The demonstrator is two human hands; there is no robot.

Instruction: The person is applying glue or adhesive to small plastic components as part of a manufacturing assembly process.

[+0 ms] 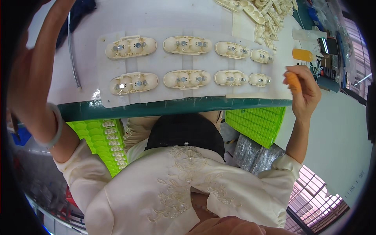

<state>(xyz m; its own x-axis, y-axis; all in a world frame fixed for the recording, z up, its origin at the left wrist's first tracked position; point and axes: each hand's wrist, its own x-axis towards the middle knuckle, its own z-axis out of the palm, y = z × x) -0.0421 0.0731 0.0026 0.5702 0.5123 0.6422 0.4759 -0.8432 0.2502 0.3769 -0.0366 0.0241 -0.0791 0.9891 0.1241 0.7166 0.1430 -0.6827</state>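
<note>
cream shells (192,46) sit on the white board (168,62), probably light stiff plastic, I'd pinch the rims; right hand (306,88) curled right of it, left hand (31,90) blurry left, can't tell either's grip

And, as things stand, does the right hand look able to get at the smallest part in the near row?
Probably yes: the right hand is to the right of the smallest part, and nothing visible stands between them.

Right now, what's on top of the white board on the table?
Eight cream oval housings sit on the white board in two rows of four, with shiny round pieces inside. Their undersides are hidden.
</note>
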